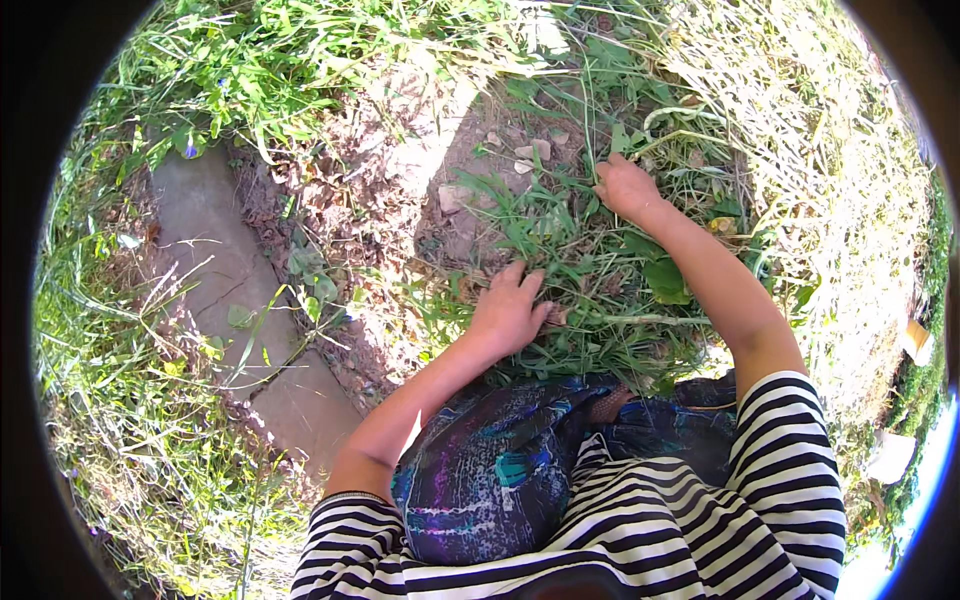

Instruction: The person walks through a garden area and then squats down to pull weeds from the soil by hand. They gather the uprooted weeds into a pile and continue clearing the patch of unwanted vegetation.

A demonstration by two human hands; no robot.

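Note:
My left hand [508,313] rests low among the cut or flattened grass [551,217] in front of my knees. Its fingers are spread, and nothing shows in them. Farther out and to the right, my right hand [628,189] has its fingers curled in around green grass stems; the fingertips are partly hidden. A long pale stem [679,137] with green leaves runs just beyond that hand. Between and ahead of the hands lies a patch of bare soil [465,150] with several small stones [534,149].
A strip of flat stone or concrete edging [225,255] crosses the left side, cracked in places. Tall green weeds [277,60] grow at the far left. Dry straw-like grass [840,195] covers the right. A pale block [891,456] sits at the right rim.

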